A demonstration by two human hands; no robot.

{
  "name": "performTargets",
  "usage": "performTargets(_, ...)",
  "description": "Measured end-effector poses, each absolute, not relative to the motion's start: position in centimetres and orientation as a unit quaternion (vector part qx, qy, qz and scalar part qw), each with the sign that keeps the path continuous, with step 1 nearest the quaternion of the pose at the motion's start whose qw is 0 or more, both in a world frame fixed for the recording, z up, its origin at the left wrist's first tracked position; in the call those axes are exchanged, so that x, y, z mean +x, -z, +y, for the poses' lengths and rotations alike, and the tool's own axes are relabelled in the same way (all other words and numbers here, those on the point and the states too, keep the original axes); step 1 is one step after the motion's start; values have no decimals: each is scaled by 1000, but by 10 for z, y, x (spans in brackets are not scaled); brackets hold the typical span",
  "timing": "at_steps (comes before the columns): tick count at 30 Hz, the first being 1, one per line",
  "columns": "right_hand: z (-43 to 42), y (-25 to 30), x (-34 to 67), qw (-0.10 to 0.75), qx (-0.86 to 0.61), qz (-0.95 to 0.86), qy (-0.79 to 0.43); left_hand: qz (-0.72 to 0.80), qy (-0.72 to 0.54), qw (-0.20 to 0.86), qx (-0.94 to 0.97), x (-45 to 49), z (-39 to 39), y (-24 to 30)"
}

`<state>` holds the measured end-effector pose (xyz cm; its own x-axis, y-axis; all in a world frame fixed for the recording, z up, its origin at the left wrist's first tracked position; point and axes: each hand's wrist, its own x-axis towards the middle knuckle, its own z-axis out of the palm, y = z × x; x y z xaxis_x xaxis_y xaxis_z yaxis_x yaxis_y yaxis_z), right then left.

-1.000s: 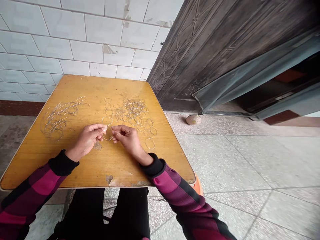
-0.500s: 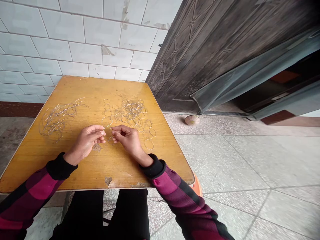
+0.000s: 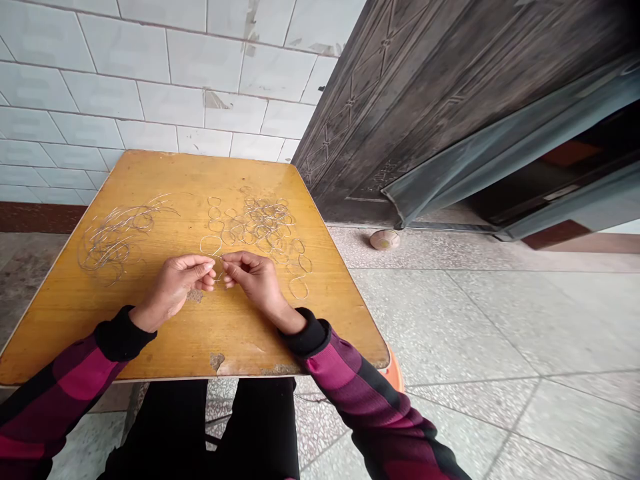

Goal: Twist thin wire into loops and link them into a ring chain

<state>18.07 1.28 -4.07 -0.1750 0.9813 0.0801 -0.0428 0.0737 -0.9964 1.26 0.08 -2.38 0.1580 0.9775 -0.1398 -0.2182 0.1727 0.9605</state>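
Head view: left hand and right hand pinch a thin wire between their fingertips, just above a yellow wooden table. Wire loops lie scattered just beyond, a tangled wire heap to the left. Farther: a dark metal door, a ball, a white tiled wall.

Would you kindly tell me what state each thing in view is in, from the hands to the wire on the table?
Left hand: fingertips pinching a thin wire
Right hand: fingertips pinching the same wire
Tangled wire: loose, snarled heap on the table
Wire loops: bent into rounded shapes, overlapping in a heap
Table: worn, chipped along the near edge
Ball: scuffed, resting on the floor
Door: dark, weathered
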Motion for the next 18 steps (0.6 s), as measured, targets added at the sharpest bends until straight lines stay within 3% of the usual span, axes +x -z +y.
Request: performTargets(18,10,34,180,480,-431,-554,-527,444,-469,629,433,11,4,24)
